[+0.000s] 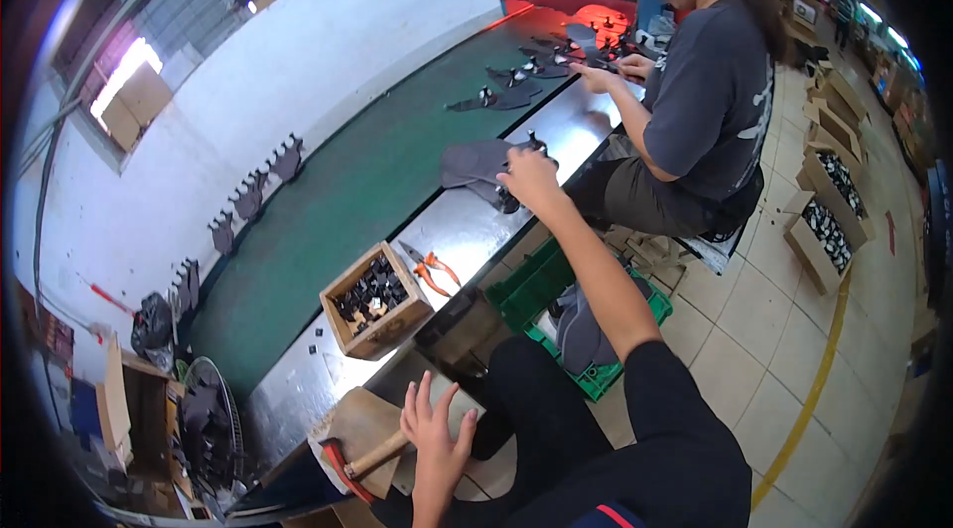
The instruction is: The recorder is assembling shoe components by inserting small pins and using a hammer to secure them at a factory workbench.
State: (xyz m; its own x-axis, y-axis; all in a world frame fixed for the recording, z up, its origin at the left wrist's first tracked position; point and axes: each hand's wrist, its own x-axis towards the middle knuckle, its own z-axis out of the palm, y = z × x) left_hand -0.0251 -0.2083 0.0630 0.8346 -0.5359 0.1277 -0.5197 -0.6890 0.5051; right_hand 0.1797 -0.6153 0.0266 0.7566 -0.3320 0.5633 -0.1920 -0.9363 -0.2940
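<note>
My right hand (533,181) reaches out over the metal edge of the bench, its fingers bent round the near end of a dark grey flat piece (472,164) with black fittings. Part of that grip is hidden behind the hand. Low in the view, my left hand (437,434) is raised with its fingers spread and nothing held. Just beside it lies a hammer (381,452) with a wooden handle and a red and black head, on a pale block. Orange-handled pliers (431,270) rest on the metal strip between my hands.
A wooden box (395,318) of small black parts stands by the pliers. Below the bench, a green crate (594,381) holds grey pieces. A co-worker (700,96) sits at the right, handling similar pieces on the green belt (328,215). Cardboard boxes (816,260) line the floor.
</note>
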